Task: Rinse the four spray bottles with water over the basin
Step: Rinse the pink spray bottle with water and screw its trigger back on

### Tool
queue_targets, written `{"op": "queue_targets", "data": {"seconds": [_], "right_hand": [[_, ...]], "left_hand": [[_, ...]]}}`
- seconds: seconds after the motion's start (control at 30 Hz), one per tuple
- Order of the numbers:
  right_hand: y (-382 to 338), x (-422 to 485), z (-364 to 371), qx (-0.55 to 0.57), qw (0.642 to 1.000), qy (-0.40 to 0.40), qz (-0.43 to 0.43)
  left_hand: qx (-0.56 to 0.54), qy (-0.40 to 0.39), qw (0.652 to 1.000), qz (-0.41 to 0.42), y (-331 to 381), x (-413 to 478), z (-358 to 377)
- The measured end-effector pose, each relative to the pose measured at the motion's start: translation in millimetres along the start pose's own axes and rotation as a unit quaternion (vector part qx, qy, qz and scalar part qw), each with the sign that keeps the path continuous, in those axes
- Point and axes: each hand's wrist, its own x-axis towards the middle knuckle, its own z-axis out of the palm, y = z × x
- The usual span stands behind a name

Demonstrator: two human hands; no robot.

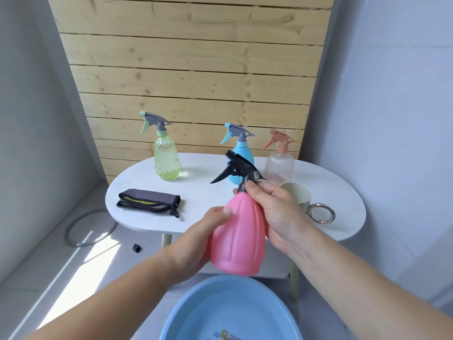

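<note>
White table [208, 190] | left hand [196, 241] grips pink bottle [237, 244] | right hand [277, 212] pinches neck | green bottle [167, 158] lettering illegible

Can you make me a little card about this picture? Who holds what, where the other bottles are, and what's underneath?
held bottle: pink bottle with black spray head, tilted a little
left hand: grips the pink bottle's body
right hand: pinches the neck just under the spray head
standing on table: green bottle, blue bottle, clear bottle
also on table: cream cup, folded grey cloth
below: blue basin, under the pink bottle
water: none seen pouring
</note>
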Motion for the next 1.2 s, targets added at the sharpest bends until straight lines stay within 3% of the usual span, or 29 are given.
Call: {"op": "queue_targets", "data": {"seconds": [0.1, 0.3, 0.43, 0.5, 0.63, 0.73, 0.87, 1.0, 1.2], "right_hand": [[1.4, 1.5, 0.6, -0.008, 1.0, 0.007, -0.021], [1.8, 0.9, -6.5, -0.025, 1.0, 0.0, -0.001], [6.4, 1.0, -3.4, -0.025, 0.999, 0.016, -0.013], [5.6, 0.0, -4.4, -0.021, 1.0, 0.016, -0.005], [0.6, -1.4, -10.5, -0.009, 1.0, -0.002, 0.012], [4.2, -1.1, -8.9, 0.001, 1.0, 0.008, 0.003], [6.3, -0.5, -8.2, -0.013, 1.0, 0.014, -0.004], [8.1, 0.1, -13.1, -0.043, 0.999, 0.025, 0.002], [11.6, 2.9, -9.6, -0.032, 0.999, 0.024, -0.001]], "left_hand": [[0.089, 0.034, 0.995, 0.021, 1.1, 0.1, 3.1], [-0.024, 0.009, 0.999, -0.02, -0.3, 0.5, -6.6], [0.085, 0.011, 0.996, -0.004, -5.9, -0.1, 5.4], [0.076, 0.022, 0.997, -0.009, -9.8, 2.7, 5.1], [-0.06, -0.047, 0.996, -0.04, -7.1, 0.0, -1.9], [-0.012, -0.077, 0.997, -0.026, -11.2, 0.7, 1.9], [0.032, -0.011, 0.999, -0.016, -13.5, 5.6, 6.2], [-0.03, -0.027, 0.999, -0.02, -14.2, 5.3, -2.0], [0.05, 0.007, 0.999, -0.007, -14.1, 8.3, 5.3]]}}
